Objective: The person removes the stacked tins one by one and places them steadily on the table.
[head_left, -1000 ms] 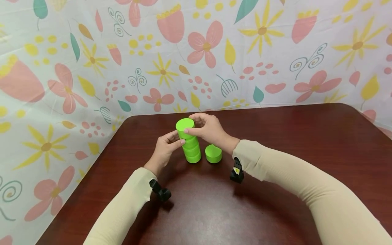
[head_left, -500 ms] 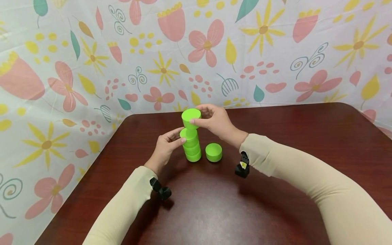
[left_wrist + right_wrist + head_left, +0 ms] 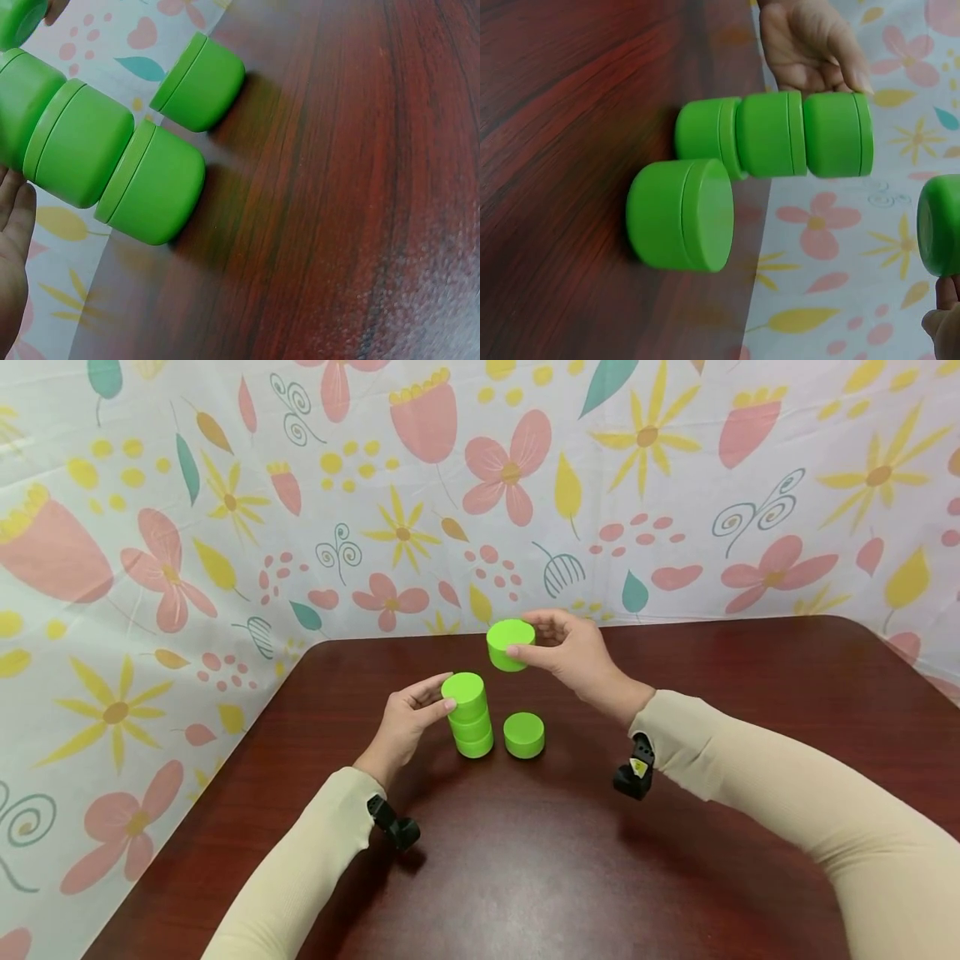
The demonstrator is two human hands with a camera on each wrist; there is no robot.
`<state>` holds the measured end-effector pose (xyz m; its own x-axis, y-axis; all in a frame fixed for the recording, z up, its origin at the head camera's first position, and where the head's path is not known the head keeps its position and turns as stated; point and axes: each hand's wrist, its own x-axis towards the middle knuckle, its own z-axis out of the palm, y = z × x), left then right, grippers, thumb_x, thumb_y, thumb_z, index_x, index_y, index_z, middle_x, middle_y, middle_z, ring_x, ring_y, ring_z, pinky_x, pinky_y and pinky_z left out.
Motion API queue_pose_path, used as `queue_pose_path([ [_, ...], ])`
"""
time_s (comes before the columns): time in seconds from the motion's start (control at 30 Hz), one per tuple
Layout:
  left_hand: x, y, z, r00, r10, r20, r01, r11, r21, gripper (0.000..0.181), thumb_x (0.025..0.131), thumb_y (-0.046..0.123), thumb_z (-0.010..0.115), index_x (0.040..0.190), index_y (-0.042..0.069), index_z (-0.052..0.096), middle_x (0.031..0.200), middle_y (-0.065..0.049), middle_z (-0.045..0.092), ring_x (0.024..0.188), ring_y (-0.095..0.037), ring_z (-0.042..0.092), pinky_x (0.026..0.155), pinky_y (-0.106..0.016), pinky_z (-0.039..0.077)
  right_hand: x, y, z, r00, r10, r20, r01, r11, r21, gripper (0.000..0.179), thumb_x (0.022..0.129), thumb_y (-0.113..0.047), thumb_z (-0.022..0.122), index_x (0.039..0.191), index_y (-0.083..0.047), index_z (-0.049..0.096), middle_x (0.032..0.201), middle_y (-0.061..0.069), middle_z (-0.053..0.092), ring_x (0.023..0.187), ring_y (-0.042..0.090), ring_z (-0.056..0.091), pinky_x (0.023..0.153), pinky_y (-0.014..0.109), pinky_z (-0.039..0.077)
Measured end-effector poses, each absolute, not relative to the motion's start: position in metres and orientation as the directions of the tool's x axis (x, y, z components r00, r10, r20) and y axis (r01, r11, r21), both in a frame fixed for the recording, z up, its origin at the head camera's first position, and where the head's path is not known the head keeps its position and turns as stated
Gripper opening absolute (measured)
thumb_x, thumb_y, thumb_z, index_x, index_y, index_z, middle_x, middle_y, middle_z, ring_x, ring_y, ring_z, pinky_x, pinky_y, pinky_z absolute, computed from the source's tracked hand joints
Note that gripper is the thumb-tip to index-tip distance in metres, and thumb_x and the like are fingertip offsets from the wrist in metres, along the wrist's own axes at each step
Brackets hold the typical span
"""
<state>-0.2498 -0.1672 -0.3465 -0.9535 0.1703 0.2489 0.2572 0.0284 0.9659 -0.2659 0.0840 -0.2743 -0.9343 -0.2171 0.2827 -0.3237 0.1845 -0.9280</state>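
Up off the table, my right hand (image 3: 585, 658) holds a round green lidded jar (image 3: 501, 653) between thumb and fingers. To its lower left, three like jars stand in an upright stack; my left hand (image 3: 399, 728) steadies the top jar (image 3: 467, 692), its thumb at the near side and its fingers behind. In the right wrist view, the left thumb lies at that jar's lid edge. A single green jar (image 3: 523, 737) sits on the table just right of the stack. The left wrist view shows the lid seams on the stack's bottom jar (image 3: 157, 187).
A dark, glossy wooden table (image 3: 525, 868) lies under everything. A white cloth with printed flowers (image 3: 315, 468) hangs along its back and left sides. Each wrist bears a small black camera, such as the left wrist camera (image 3: 393, 825).
My right hand has lifted the fourth jar off the stack and carried it up and to the right. My left hand has stayed at the stack.
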Motion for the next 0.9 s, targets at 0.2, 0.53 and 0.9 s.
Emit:
queue_pose_path([
  [0.2,-0.251,-0.166,-0.346,-0.952,0.179,0.249,0.258,0.025,0.966,0.046,0.085,-0.003,0.062,0.129,-0.006,0.05,0.121,-0.017,0.06,0.102,-0.01,0.059,0.084,-0.023,0.049,-0.265,0.098,-0.279,-0.943,-0.18,0.279,-0.31,0.176,-0.934,0.05,0.077,-0.023,0.077,0.121,-0.009,0.058,0.108,0.003,0.064,0.096,0.014,0.057,0.074,0.021,0.051],
  [0.53,-0.249,-0.165,-0.343,-0.955,0.169,0.242,0.249,0.019,0.968,0.046,0.085,-0.003,0.061,0.13,-0.007,0.049,0.123,-0.019,0.058,0.102,-0.01,0.059,0.083,-0.023,0.049,-0.259,0.117,-0.294,-0.945,-0.19,0.265,-0.305,0.223,-0.926,0.055,0.079,-0.027,0.075,0.125,-0.006,0.055,0.111,0.0,0.062,0.097,0.013,0.055,0.078,0.02,0.049],
  [0.9,-0.248,-0.167,-0.346,-0.958,0.168,0.232,0.238,0.021,0.971,0.045,0.086,-0.003,0.061,0.129,-0.004,0.051,0.125,-0.023,0.055,0.105,-0.013,0.058,0.084,-0.023,0.049,-0.255,0.126,-0.319,-0.944,-0.212,0.252,-0.291,0.181,-0.939,0.05,0.08,-0.022,0.074,0.121,-0.002,0.055,0.099,-0.006,0.063,0.09,0.013,0.059,0.074,0.019,0.051],
])
